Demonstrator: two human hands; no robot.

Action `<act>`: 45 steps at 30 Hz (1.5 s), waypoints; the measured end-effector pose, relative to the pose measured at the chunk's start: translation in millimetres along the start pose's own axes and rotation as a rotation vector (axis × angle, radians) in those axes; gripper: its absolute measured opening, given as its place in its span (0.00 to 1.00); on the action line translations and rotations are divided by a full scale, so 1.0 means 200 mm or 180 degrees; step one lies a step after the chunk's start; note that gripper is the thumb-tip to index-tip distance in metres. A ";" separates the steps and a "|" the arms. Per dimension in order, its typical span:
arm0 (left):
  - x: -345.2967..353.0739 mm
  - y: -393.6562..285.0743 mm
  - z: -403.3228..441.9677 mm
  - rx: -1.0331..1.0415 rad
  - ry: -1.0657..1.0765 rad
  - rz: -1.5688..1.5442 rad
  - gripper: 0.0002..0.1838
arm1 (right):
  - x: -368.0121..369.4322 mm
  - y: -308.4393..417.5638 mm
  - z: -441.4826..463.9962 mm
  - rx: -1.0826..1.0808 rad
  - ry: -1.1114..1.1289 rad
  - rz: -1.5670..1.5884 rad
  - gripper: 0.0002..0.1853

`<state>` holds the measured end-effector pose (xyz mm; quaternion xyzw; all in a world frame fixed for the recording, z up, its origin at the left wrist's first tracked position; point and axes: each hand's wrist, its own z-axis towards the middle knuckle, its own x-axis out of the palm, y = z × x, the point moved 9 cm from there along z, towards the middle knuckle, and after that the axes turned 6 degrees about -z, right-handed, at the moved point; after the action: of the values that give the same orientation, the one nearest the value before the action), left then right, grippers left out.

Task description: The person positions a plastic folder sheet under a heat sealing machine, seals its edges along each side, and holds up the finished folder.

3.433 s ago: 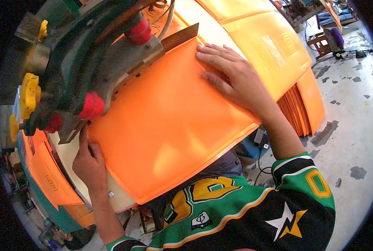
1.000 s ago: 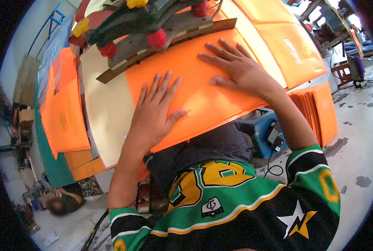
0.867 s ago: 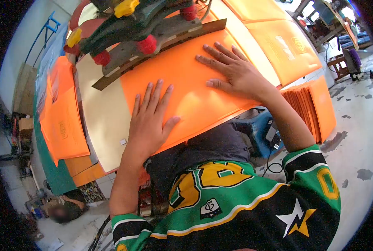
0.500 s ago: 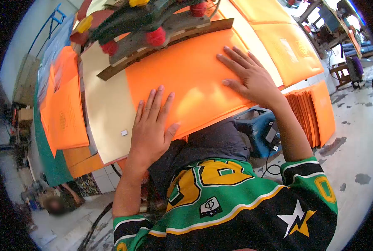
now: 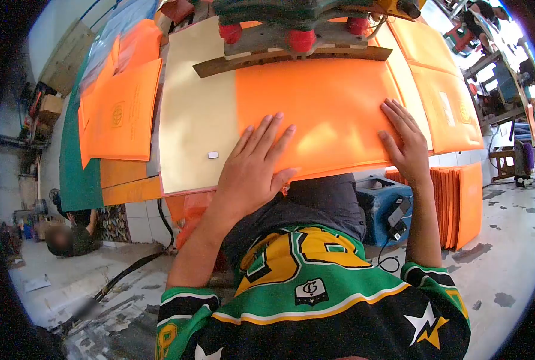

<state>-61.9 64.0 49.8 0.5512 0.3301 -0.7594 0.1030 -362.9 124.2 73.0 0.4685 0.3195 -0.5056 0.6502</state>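
Note:
A smooth orange sheet [image 5: 321, 120], seemingly plastic or vinyl, lies on a cream board [image 5: 189, 114] in front of me. My left hand [image 5: 249, 165] rests flat at the sheet's near left edge, fingers stretched out and pointing away from me. At the opposite side, my right hand [image 5: 406, 141] lies on the right edge of the sheet with its fingers extended. Neither hand grips anything. Just beyond the sheet is a long metal bar [image 5: 297, 63] under a dark machine head [image 5: 279, 39] with red knobs. Its far side is cut off by the frame.
Printed orange folders [image 5: 126, 114] lie at the left, with more orange pieces [image 5: 444, 105] at the right. A stack of orange folders [image 5: 453, 204] stands low on the right beside a blue device [image 5: 378, 207]. A small white piece [image 5: 213, 155] sits on the board. Another person [image 5: 75, 237] is at far left.
My right hand has moved from the sheet's surface to its right edge, nearer to me. The left hand stays at the left edge. The head view has turned, levelling the bar.

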 end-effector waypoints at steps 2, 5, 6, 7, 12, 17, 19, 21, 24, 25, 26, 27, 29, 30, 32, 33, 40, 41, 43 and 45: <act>0.00 0.01 0.00 0.0012 -0.0030 0.0000 0.43 | 0.00 -0.01 0.00 -0.0021 -0.0041 0.0022 0.27; 0.01 0.01 0.00 0.0051 -0.0063 0.0018 0.43 | 0.00 -0.01 0.00 -0.0033 -0.0123 0.0071 0.26; 0.01 0.01 0.00 0.0063 -0.0066 0.0036 0.43 | -0.01 -0.01 -0.01 -0.0034 -0.0156 0.0105 0.25; 0.02 0.01 0.00 0.0068 -0.0057 0.0034 0.43 | 0.00 -0.02 -0.01 -0.0024 -0.0155 0.0106 0.25; 0.02 0.01 0.01 0.0045 -0.0025 0.0067 0.43 | -0.02 -0.02 -0.03 -0.0070 -0.0357 0.0234 0.21; 0.01 0.00 0.02 0.0039 0.0054 0.0143 0.43 | -0.03 -0.03 -0.03 -0.0053 -0.0450 0.0268 0.20; 0.02 -0.01 0.02 0.0082 0.0048 0.0178 0.43 | -0.03 -0.03 -0.04 -0.0080 -0.0501 0.0304 0.19; 0.00 -0.01 0.02 0.0005 -0.0065 0.0232 0.42 | -0.03 -0.03 -0.04 -0.0077 -0.0517 0.0292 0.19; 0.00 -0.01 0.02 0.0017 -0.0079 0.0214 0.42 | -0.04 -0.02 -0.04 -0.0114 -0.0538 0.0238 0.18; 0.00 -0.01 0.02 0.0034 -0.0071 0.0214 0.42 | -0.04 -0.02 -0.04 -0.0128 -0.0546 0.0256 0.18; 0.01 -0.01 0.02 0.0040 -0.0079 0.0229 0.42 | -0.04 -0.03 -0.04 -0.0142 -0.0552 0.0271 0.18; 0.01 -0.01 0.02 0.0046 -0.0088 0.0242 0.42 | -0.04 -0.03 -0.04 -0.0126 -0.0556 0.0261 0.18; 0.01 -0.01 0.02 0.0049 -0.0039 0.0226 0.42 | -0.03 -0.03 -0.04 -0.0129 -0.0541 0.0254 0.19; 0.01 -0.01 0.02 0.0035 0.0007 0.0213 0.42 | -0.03 -0.04 -0.04 -0.0118 -0.0546 0.0244 0.19; 0.02 -0.01 0.02 0.0052 0.0012 0.0208 0.42 | -0.03 -0.04 -0.05 -0.0130 -0.0567 0.0222 0.19; 0.02 -0.01 0.02 0.0057 0.0018 0.0201 0.42 | -0.03 -0.04 -0.05 -0.0119 -0.0567 0.0220 0.19; 0.02 0.00 0.02 0.0011 0.0051 0.0241 0.43 | -0.04 -0.03 -0.04 -0.0070 -0.0576 0.0168 0.18; 0.02 0.00 0.02 0.0008 0.0062 0.0186 0.42 | -0.03 -0.03 -0.04 -0.0058 -0.0564 0.0159 0.18; 0.02 0.01 0.01 -0.0053 0.0062 0.0170 0.42 | -0.03 -0.03 -0.04 -0.0071 -0.0557 0.0168 0.18; 0.02 0.00 0.02 0.0031 0.0066 0.0181 0.42 | -0.03 -0.02 -0.03 -0.0038 -0.0510 0.0136 0.18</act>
<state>-65.2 62.5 46.6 0.5687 0.3116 -0.7520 0.1184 -368.6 131.9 75.3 0.4294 0.2594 -0.5255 0.6872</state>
